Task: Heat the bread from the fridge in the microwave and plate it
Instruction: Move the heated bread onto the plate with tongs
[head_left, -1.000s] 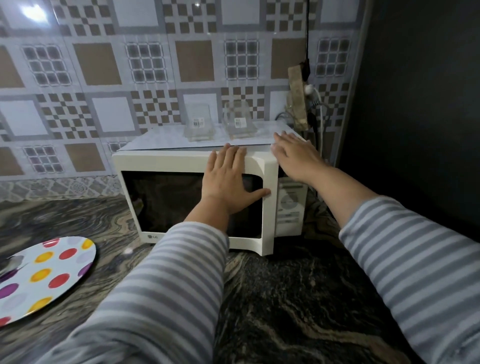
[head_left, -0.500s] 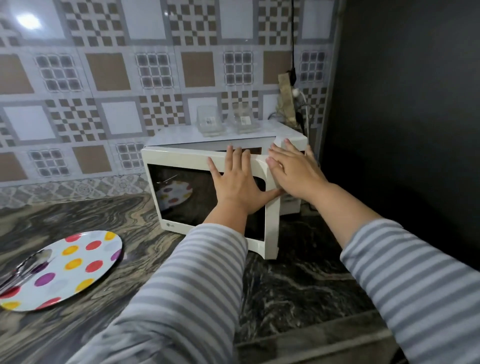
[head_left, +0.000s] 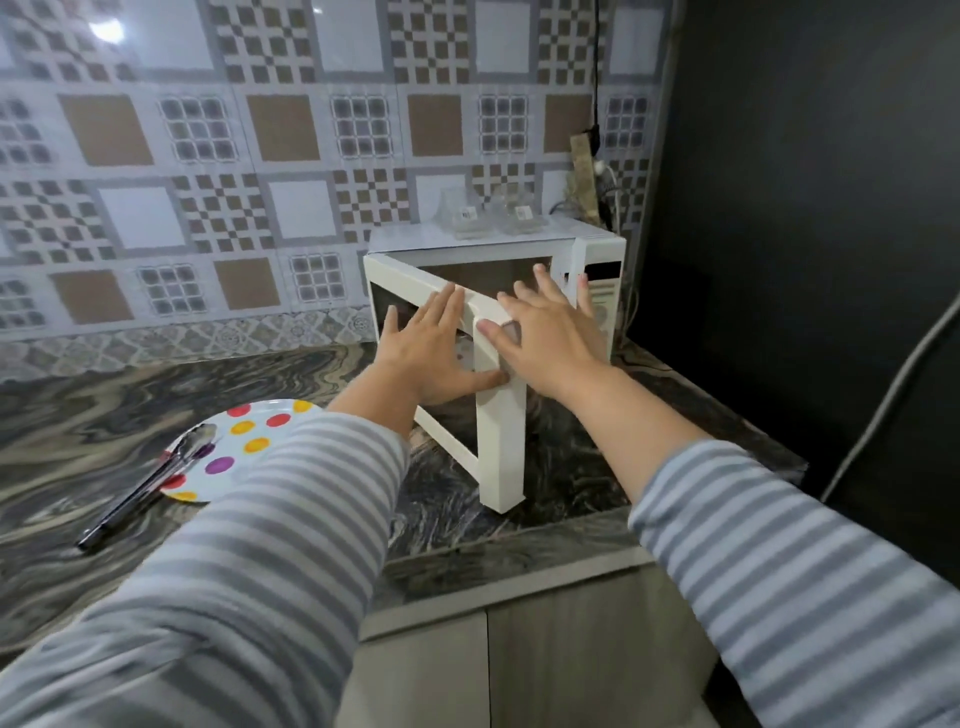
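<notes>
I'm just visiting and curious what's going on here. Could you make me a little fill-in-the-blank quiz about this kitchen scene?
1. The microwave door is partly ____.
2. Tongs lie with their tips on the ____ plate.
3. Both the left hand and the right hand touch the door with ____ fingers.
4. Two clear containers stand on ____ of the microwave.

Missing words: open; polka-dot; straight; top

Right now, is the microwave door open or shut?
Open: the door stands swung out from the microwave, with the cavity visible behind its top edge.
</notes>
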